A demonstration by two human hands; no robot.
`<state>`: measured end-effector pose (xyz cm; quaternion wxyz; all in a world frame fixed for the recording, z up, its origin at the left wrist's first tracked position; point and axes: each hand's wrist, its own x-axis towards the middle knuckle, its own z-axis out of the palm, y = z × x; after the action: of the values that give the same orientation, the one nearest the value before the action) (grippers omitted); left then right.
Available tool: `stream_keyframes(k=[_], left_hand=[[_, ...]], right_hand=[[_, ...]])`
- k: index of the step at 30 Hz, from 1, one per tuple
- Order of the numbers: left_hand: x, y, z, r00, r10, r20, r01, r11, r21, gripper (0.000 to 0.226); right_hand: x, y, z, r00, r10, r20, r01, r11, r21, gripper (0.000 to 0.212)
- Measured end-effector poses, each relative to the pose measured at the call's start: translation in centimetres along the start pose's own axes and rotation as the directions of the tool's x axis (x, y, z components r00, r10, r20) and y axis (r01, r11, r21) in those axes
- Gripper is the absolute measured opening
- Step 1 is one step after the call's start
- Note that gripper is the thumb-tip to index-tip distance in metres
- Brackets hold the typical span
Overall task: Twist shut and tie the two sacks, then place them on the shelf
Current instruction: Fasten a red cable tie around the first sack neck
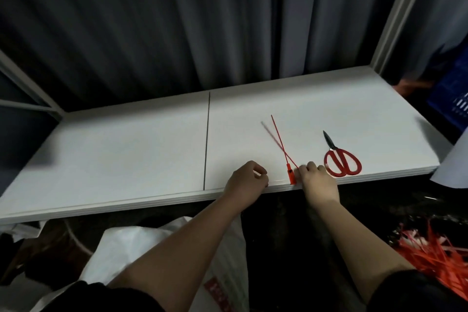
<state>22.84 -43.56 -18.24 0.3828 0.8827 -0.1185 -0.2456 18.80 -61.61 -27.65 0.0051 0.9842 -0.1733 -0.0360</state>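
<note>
On the white shelf [126, 149], the right hand [317, 180] pinches a red tie [283, 145], scissors [340, 157] at its three o'clock, while the left hand [247, 181] curls empty.

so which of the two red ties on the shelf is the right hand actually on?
The blurred tie, left of the pair: the right hand pinches its near end. The sharp tie, ending in a red tag, lies flat and untouched, crossing it.

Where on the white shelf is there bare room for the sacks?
Bare: the shelf's whole left panel, left of the dark seam, and the back strip along the curtain. Crowded: front right, with red ties, scissors, left hand and right hand.
</note>
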Motion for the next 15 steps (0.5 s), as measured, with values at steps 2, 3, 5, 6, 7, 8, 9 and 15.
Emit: stream_keyframes(k=[2, 3, 5, 6, 7, 8, 9, 15], left_hand=[[-0.4, -0.1, -0.1, 1.0, -0.002, 0.002, 0.002, 1.0, 0.001, 0.008], [-0.6, -0.1, -0.2, 1.0, 0.001, 0.003, -0.001, 1.0, -0.003, 0.006], [-1.2, -0.1, -0.6, 1.0, 0.011, 0.006, -0.011, 1.0, -0.012, 0.005], [-1.5, -0.1, -0.9, 1.0, 0.015, 0.008, -0.015, 1.0, -0.014, 0.004], [-1.7, -0.2, -1.1, 1.0, 0.018, 0.006, -0.018, 1.0, -0.018, 0.005], [-2.0, -0.2, -1.3, 1.0, 0.022, 0.002, -0.022, 1.0, -0.023, 0.006], [-2.3, -0.2, -1.6, 1.0, 0.024, -0.003, -0.024, 0.999, -0.025, 0.007], [-4.3, -0.1, -3.2, 0.999, 0.029, -0.019, -0.03, 0.998, -0.059, 0.012]], right_hand=[[0.0, -0.1, -0.6, 1.0, 0.02, 0.011, -0.02, 1.0, 0.024, 0.036], [0.1, -0.1, -0.9, 0.999, 0.03, 0.018, -0.031, 0.999, 0.04, 0.035], [0.1, -0.3, -1.2, 0.998, 0.046, 0.034, -0.048, 0.997, 0.061, 0.035], [0.1, -0.4, -1.3, 0.997, 0.057, 0.043, -0.06, 0.995, 0.076, 0.035], [0.1, -0.5, -1.5, 0.996, 0.07, 0.05, -0.074, 0.993, 0.094, 0.036], [0.1, -0.5, -1.5, 0.995, 0.083, 0.05, -0.089, 0.989, 0.116, 0.036], [0.0, -0.5, -1.6, 0.994, 0.098, 0.044, -0.103, 0.984, 0.142, 0.035], [-0.2, -0.2, -4.5, 0.969, 0.203, -0.139, -0.141, 0.921, 0.362, 0.025]])
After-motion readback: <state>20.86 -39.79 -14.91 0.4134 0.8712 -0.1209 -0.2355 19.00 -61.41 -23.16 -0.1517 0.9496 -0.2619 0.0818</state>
